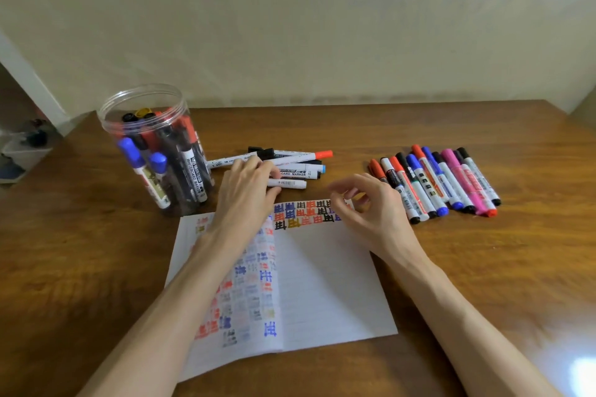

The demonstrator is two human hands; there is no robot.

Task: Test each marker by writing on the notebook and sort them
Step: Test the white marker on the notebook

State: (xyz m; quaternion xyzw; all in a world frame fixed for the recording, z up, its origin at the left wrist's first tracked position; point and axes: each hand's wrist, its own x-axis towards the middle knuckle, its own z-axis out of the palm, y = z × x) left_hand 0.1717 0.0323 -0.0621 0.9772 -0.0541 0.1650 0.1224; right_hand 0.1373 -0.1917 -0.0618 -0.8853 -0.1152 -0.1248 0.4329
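I had the open white lined-paper notebook [325,284] lying flat in the middle of the brown wood-grain desk [435,274], toward the near edge, square to the person so either hand could reach a page. Its right page was mostly blank, with blocky test characters [303,214] in red, blue, black and ochre packed along the top. The left page showed fainter, washed-out marks.

The left hand [246,193] lay over a loose pile of white-barrelled whiteboard markers [300,167] just beyond the notebook's far edge. Its fingers [258,167] were fairly straight and spread across the smooth barrels, with the thumb against the nearest one. I'd say it was setting one down or steadying the pile, and I saw nothing closed inside it.

The right hand [371,206] hovered over the notebook's far right corner, fingers loosely curled, thumb and forefinger near each other but, as far as I could tell, holding nothing.

Toward the right edge, a neat row of capped markers [451,184] lay side by side, with red, black, blue and pink caps, barrels touching. That looked like one sorted group, and the scattered pile like the other.

Near the far left corner stood a clear round plastic jar [142,119], lidless, with more markers [193,167] standing upright inside. My guess was that these were the untested supply, so plenty of the task remained.
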